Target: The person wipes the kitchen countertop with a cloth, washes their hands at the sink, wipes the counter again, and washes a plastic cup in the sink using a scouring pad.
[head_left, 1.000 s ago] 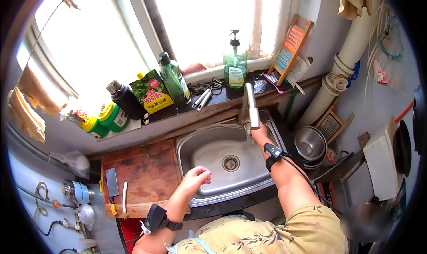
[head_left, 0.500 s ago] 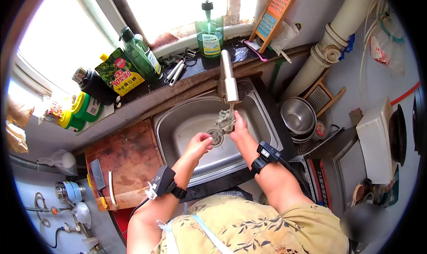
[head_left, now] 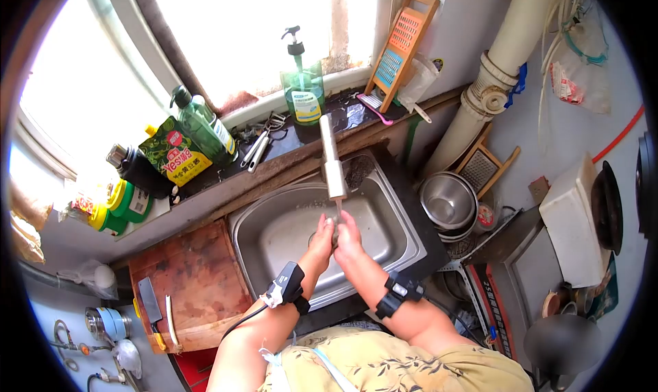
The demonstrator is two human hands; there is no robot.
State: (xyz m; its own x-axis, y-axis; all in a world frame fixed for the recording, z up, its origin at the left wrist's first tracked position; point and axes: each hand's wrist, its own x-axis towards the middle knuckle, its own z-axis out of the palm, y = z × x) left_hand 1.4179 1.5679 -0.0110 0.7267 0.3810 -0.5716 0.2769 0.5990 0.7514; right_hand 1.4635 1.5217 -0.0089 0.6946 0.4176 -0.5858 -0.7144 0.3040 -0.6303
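Water runs from the metal faucet (head_left: pixel 332 160) over the steel sink (head_left: pixel 274 234). Under the stream my left hand (head_left: pixel 321 241) and my right hand (head_left: pixel 348 237) are pressed together, fingers curled around a greyish cloth (head_left: pixel 335 235). Only a little of the cloth shows between the palms. Both wrists carry black strapped devices.
Left of the sink, a wooden cutting board (head_left: pixel 199 275) bears a cleaver (head_left: pixel 149 301) and a pale stick (head_left: pixel 171 320). Bottles, a soap dispenser (head_left: pixel 303 97) and a grater (head_left: pixel 401 49) line the sill. Steel bowls (head_left: pixel 449 200) stand at the right.
The cloth, which hung from my right hand under the faucet half a second ago, is now between both hands. My left hand has moved up and right to meet my right hand.
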